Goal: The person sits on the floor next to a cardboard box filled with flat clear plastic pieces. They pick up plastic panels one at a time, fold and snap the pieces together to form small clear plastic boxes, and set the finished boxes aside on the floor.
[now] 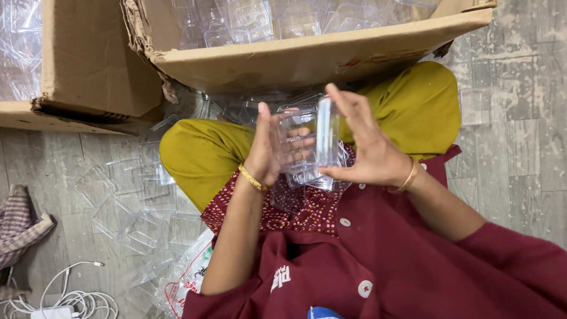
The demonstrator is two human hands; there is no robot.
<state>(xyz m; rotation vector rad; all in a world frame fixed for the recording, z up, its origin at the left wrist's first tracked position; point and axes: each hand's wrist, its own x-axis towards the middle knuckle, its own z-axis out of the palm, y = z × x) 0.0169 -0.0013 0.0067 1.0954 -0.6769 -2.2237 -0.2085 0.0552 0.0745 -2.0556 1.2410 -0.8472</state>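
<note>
I see my left hand [269, 147] and right hand [369, 150] pressing a clear plastic tray stack [316, 145] between their fingers [345, 106] (cardboard box [307, 59] just beyond).

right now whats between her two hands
In the head view, a clear plastic container stands upright between the left hand and right hand, pressed by both palms.

Brown cardboard box [307, 56] sitting open just beyond my knees, torn at left corner, holding clear plastic containers. Second brown cardboard box [88, 65] standing left of first box, touching it. Clear plastic bag [189, 274] with red and green print lying well below first box, beside my left elbow.
</note>
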